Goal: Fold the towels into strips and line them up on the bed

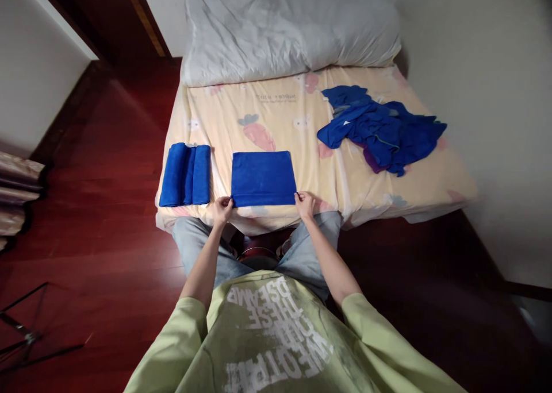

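A blue towel (pixel 264 177) lies flat as a neat rectangle near the front edge of the bed, with a narrow fold along its near side. My left hand (pixel 222 210) pinches its near left corner. At the near right corner, my right hand (pixel 305 204) pinches the cloth in the same way. Just left of my left hand sit several rolled or folded blue towels (pixel 185 174), side by side. Farther off to the right is a loose, crumpled heap of blue cloths (pixel 383 128), with a bit of purple showing underneath.
The bed (pixel 207 111) has a pale yellow sheet printed with carrots. A bulky grey-white quilt (pixel 288 31) is piled at its far side. Walls stand right and left. Black metal stand legs (pixel 28 338) rest on the red floor at lower left, below a curtain (pixel 17 192).
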`<state>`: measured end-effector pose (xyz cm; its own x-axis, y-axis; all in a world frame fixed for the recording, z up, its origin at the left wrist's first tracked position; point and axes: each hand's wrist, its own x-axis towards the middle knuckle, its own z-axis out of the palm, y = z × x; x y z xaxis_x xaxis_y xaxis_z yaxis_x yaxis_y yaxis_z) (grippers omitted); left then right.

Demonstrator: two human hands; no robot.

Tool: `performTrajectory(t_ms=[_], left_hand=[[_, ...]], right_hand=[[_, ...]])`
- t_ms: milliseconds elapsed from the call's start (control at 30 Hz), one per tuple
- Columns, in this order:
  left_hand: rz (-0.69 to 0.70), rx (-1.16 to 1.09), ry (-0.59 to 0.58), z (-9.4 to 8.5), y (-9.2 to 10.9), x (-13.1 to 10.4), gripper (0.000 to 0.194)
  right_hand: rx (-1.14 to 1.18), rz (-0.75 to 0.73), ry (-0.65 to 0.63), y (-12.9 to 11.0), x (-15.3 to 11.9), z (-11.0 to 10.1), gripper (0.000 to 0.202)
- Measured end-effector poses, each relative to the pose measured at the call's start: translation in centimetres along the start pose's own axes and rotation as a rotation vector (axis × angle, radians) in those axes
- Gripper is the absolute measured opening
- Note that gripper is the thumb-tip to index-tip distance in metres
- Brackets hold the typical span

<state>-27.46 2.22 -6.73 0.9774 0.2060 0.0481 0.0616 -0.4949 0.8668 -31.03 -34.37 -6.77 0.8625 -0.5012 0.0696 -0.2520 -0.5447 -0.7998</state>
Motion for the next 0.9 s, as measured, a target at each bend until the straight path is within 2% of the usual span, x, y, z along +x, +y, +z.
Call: performTrajectory(t_ms=[67,133,233,333,400,467,533,600,733,900], left_hand=[[0.002,-0.005,-0.002,0.0,0.1,-0.1,0.027],[0.043,0.011,-0.004,-0.1,0.3,-0.3,0.026],[0.213,0.112,0.001,-0.2,0.8,-0.8,0.019],[0.398,0.232,0.047,-0.3,1.4,-1.1,0.017],[0.518,0.262,-0.013,-0.5,1.6,-1.0,0.023],[0.622,0.261,-0.16,-0.6,1.6,-0.9,0.031],[0.67,0.254,-0.276,-0.8,1.4,-0.8,0.036],[0.674,0.254,-0.327,-1.1,1.3,-0.8,0.041],[0.687,0.291,-0.374,-1.8,1.4,-1.3,0.051],[0.625,0.307,-0.371,-1.5,1.6,-1.3,0.058]], right_hand=[[0.001,-0.017,0.0,-0.1,0.0,-0.1,0.024],[-0.002,-0.094,0.007,-0.1,-0.1,-0.3,0.023],[-0.081,-0.335,-0.014,0.0,-0.6,-1.0,0.024],[-0.187,-0.558,-0.097,0.2,-0.9,-1.9,0.034],[-0.207,-0.66,-0.183,0.4,-1.0,-2.6,0.039],[-0.206,-0.726,-0.26,0.4,-1.1,-3.3,0.043],[-0.2,-0.748,-0.29,0.3,-1.2,-3.9,0.046],[-0.194,-0.755,-0.3,0.2,-1.5,-4.4,0.047],[-0.192,-0.762,-0.303,0.2,-1.9,-4.4,0.05],[-0.166,-0.646,-0.197,0.8,-1.9,-2.8,0.048]])
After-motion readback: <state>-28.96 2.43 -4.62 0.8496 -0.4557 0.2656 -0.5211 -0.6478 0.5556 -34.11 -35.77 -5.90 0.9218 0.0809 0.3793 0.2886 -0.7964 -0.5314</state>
